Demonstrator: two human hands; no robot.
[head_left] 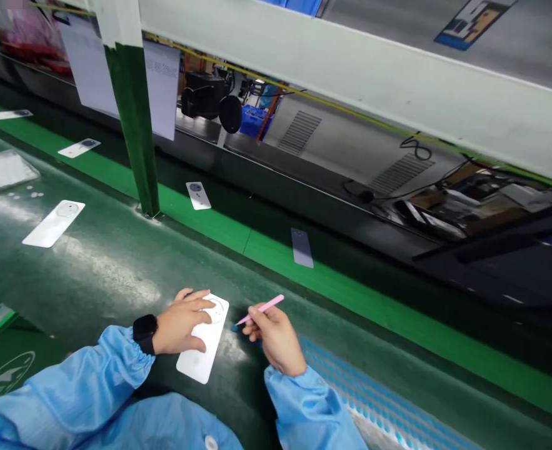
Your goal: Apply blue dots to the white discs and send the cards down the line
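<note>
On the green tabletop lies a white phone back panel (195,359) with a round camera outline near its top. My left hand (184,325) rests on it, fingers spread over its surface and upper end. To the right, my right hand (276,334) pinches pink tweezers (270,304). A small blue round piece (234,327) is at the tweezers' lower tip, just off the panel's right edge. Beneath my right forearm stretches a clear sheet with rows of blue round stickers (379,400).
Beyond the table edge runs a green conveyor belt (247,240) carrying several spaced phone panels (301,247). Another white panel (53,225) lies on the table at left, near a clear plastic packet (4,173). A green post (132,125) rises at the belt's near edge.
</note>
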